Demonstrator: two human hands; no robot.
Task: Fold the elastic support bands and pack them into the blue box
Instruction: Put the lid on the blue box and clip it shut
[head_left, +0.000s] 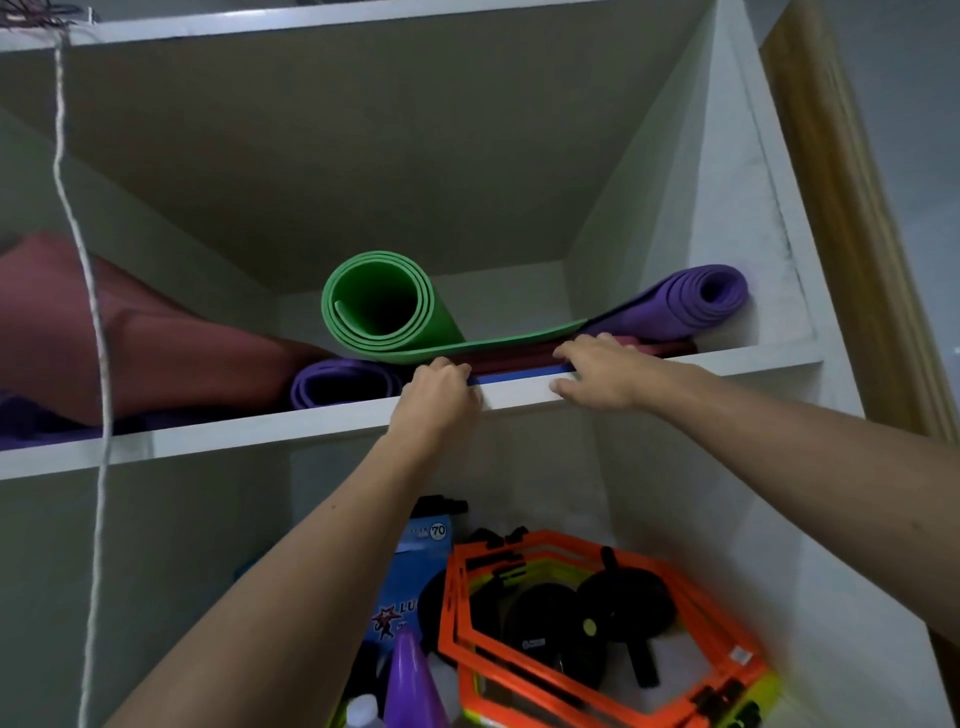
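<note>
a tall white wooden cupboard (727, 260) with open shelves fills the view, and a thin white string (93, 312) hangs down on the left side. on the upper white shelf board (260, 431) lies a loosely rolled green foam mat (384, 306), with its loose end spread flat to the right. a rolled purple foam mat (696, 301) sits in the right corner, and another flat purple roll (343, 384) lies lower on the left. a big dusty pink soft bundle (130, 332) fills the left side of the shelf. under the green mat there is a dark red flat layer (524, 358), and under that a thin blue edge (519, 375) peeks out at the front of the shelf. it may be the blue box, but only a strip shows. the left hand (441, 395) reaches up with its fingers curled over the left end of that blue edge, holding it. the right hand (602, 371) has its fingers on top of the dark red layer and its thumb under the shelf lip, near the right end of the blue edge. in the lower shelf are orange plastic hexagon rings (597, 649), black round discs (613, 613), a blue printed pack (415, 566) and a purple plastic cone (413, 680).
</note>
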